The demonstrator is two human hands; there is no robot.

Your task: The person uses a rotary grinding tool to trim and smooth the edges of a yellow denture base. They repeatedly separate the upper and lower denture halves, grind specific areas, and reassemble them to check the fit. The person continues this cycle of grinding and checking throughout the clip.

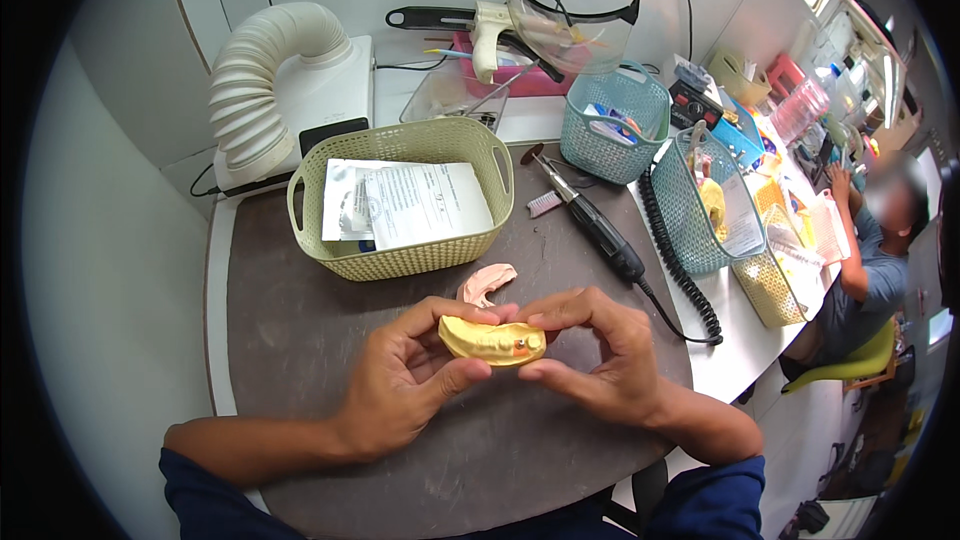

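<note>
Between my two hands is a yellow dental plaster model [485,342], curved, with a row of teeth and a small orange patch holding a metallic spot near its right end. My left hand [405,375] grips its left end between thumb and fingers. At the right end, my right hand [605,355] pinches it the same way. Just beyond the model, a pink curved dental piece [487,283] lies on the dark work mat [330,370], partly hidden behind my left fingers.
An olive basket [400,265] with papers and a silver pouch stands behind. To the right lie a handpiece drill [600,235] with a coiled cord [675,260], a brush [544,204] and blue baskets [615,155]. A white hose [250,70] stands far left. Another person [870,250] sits at right.
</note>
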